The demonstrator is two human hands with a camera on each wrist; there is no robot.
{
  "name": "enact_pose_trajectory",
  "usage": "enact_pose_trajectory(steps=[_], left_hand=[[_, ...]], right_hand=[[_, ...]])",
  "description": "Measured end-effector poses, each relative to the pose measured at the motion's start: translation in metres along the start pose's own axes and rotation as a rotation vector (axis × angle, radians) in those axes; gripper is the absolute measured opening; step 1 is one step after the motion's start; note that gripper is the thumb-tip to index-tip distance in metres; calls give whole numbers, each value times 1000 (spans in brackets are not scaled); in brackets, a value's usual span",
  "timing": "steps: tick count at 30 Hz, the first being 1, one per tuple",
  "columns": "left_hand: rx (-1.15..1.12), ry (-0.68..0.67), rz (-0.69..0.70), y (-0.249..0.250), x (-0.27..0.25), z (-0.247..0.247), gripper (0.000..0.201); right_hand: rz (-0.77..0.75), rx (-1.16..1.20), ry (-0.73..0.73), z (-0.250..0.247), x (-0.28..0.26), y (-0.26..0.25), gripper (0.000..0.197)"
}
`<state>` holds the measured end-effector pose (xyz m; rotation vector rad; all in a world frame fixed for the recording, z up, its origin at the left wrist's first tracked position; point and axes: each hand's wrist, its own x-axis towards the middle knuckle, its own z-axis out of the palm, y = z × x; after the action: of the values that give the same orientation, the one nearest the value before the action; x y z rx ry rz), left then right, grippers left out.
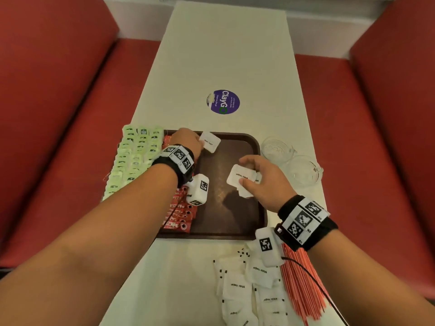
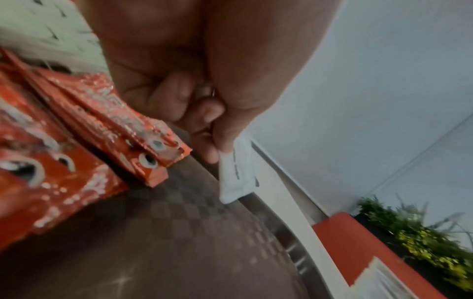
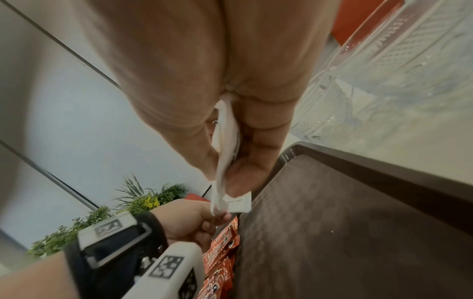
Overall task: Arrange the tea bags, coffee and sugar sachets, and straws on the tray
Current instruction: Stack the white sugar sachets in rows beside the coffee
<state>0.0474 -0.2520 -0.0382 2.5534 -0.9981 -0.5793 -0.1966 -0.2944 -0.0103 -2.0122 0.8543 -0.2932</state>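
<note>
White table (image 1: 226, 55) between red benches, brown tray (image 1: 235, 231), your left hand (image 1: 188, 141) pinching one sugar sachet (image 1: 210, 142), your right hand (image 1: 266, 180) gripping several sachets (image 1: 240, 178)

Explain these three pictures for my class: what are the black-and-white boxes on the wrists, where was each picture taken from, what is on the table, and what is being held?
No machine here: a person works with two bare hands. The patterned boxes are strapped-on wrist cameras and markers.

The wide picture comes from a camera on the head, looking down. The other two look along each hand from the wrist.

On the white table sits a brown tray. Red coffee sachets line its left side; green tea bags lie left of those. Nearer the person lie loose white sugar sachets and red straws. Two glass cups stand to the right.

The left hand pinches one sugar sachet over the tray's far end. The right hand holds a small stack of sugar sachets.
</note>
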Motion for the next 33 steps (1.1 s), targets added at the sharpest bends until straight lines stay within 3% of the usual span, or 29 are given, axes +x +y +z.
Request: enact_pose_trajectory(steps=[5, 12, 17, 19, 27, 30, 33], left_hand=[[-58, 34, -99, -3, 20, 15, 31], [180, -23, -16, 5, 28, 28, 22], [353, -169, 121, 12, 34, 30, 31], [409, -224, 114, 14, 37, 28, 34], [473, -205, 186, 12, 34, 16, 32], [349, -125, 269, 15, 17, 5, 35], [-87, -75, 393, 26, -14, -14, 34]], right_hand=[[51, -33, -18, 1, -3, 1, 34], [59, -50, -4, -5, 1, -2, 36], [60, -15, 22, -9, 6, -2, 33], [59, -10, 13, -9, 9, -1, 33], [24, 23, 45, -6, 15, -4, 29], [36, 49, 54, -4, 17, -4, 26], [40, 71, 76, -4, 20, -4, 24]])
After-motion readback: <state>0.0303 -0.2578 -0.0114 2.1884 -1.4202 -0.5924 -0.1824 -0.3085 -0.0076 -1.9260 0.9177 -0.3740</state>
